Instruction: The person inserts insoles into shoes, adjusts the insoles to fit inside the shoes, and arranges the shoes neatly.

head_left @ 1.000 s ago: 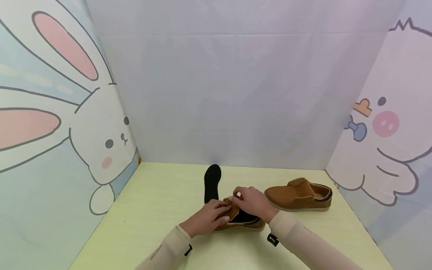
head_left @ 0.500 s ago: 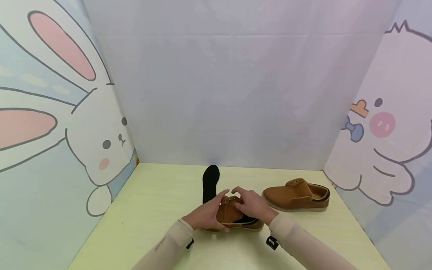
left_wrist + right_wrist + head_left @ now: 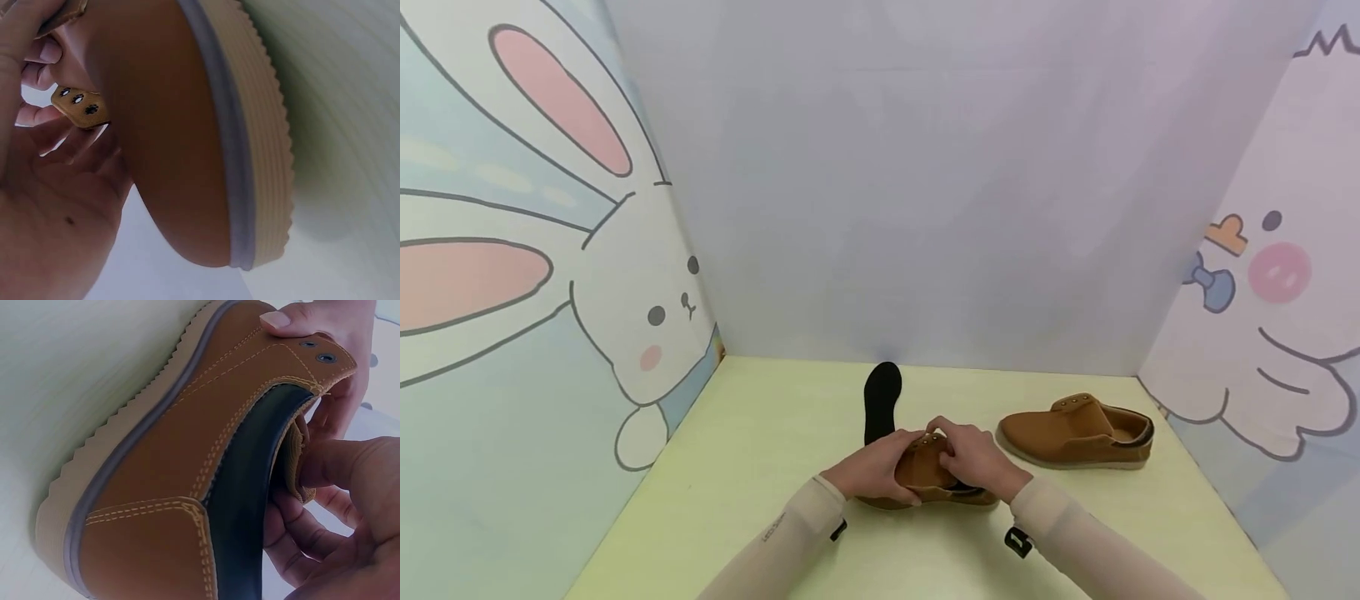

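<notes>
In the right wrist view, the shoe (image 3: pixel 150 481) fills the middle, and the right hand (image 3: pixel 375 506), lower right, pinches what looks like the tongue (image 3: pixel 292 453) between thumb and fingers; a hard tug could tip the shoe or crumple that flap inward. In the left wrist view, the left hand (image 3: pixel 56 200) holds from the left of the frame, fingers bent near the eyelets (image 3: pixel 77 99); a slack hold could let the shoe slide. In the head view, the shoe sits at lower centre; the insole (image 3: pixel 882 404) behind it might get nudged by that hand. A second ago the left fingers lay across the eyelets; now they wrap the front. The other shoe (image 3: pixel 1063 435) stays at right.
</notes>
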{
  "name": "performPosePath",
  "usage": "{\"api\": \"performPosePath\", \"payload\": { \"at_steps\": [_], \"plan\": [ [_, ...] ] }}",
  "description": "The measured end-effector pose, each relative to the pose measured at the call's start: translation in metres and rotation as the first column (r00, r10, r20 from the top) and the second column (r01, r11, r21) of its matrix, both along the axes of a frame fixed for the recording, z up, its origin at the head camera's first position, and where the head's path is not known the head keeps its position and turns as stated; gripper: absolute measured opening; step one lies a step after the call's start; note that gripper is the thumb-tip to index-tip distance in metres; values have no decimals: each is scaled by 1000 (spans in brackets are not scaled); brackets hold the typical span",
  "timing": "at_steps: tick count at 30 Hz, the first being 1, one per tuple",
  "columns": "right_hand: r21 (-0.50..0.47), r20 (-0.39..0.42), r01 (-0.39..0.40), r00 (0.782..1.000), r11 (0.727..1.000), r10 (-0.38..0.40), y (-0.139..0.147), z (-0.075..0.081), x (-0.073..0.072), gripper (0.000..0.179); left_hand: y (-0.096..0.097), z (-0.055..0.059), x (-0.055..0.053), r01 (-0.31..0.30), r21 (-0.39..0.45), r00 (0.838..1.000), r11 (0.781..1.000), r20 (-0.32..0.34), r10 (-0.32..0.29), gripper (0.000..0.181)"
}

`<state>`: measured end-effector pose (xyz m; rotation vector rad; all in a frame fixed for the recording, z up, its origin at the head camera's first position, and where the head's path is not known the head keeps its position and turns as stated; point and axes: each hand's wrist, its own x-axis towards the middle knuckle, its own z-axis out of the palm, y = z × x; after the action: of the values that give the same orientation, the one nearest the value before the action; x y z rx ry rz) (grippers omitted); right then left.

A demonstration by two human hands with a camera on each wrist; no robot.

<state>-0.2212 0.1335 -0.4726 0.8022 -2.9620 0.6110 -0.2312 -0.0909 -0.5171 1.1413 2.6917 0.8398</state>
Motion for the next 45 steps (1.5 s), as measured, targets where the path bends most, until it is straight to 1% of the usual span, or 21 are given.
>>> {"api": "performPosePath", "payload": {
  "at_steps": [2,5,8,12,15,17,19,21,23,25,27,29,34,38,41,45],
  "plan": [
    [9,-9,1,1000,1000,-1,1,2,-2,36,1,2,-2,0,-7,1000,1000,-18,0,97],
    [-9,-9,-16,1000,1000,16,0,3,-5,36,-1,4,-4,-14,-10,1000,1000,-26,14,94],
    [-40,19,-40,999,998,41,-1,2,-5,35,-2,5,-3,-19,-4,1000,1000,3,19,94],
    [-67,47,-58,997,996,61,2,1,-2,35,1,5,-2,-9,9,999,1000,45,8,93],
    [-68,44,-56,997,996,60,8,2,0,36,3,4,-2,-10,6,999,1000,47,9,94],
    [-62,36,-58,998,996,61,14,4,0,39,4,3,-2,-23,1,998,1000,50,23,95],
    [-65,55,-50,997,997,53,21,7,0,51,5,3,-2,-38,-5,997,999,61,38,95],
    [-46,88,-45,995,998,49,28,11,0,70,6,3,-2,-50,-15,997,999,64,51,95],
    [-3,122,-53,991,999,53,34,14,1,91,6,5,-4,-60,-17,996,998,66,61,94],
    [53,167,-72,984,996,63,38,15,2,108,6,5,-5,-67,-22,996,998,59,68,93],
    [108,180,-103,980,989,82,39,13,3,119,6,6,-6,-74,-24,996,997,55,75,92],
    [145,189,-125,977,982,96,38,9,5,124,6,5,-5,-80,-31,995,996,60,81,93],
    [213,139,-129,985,969,101,32,-2,4,127,3,7,-3,-76,-54,995,996,62,79,96],
    [247,108,-126,989,961,102,29,-8,1,125,-6,9,0,-76,-98,995,992,60,82,98],
    [253,91,-139,989,957,120,28,-11,-2,115,-18,10,3,-92,-139,992,986,70,103,100],
    [236,83,-157,987,959,141,27,-12,-5,96,-37,13,6,-120,-165,986,979,96,137,102]
  ]
}}
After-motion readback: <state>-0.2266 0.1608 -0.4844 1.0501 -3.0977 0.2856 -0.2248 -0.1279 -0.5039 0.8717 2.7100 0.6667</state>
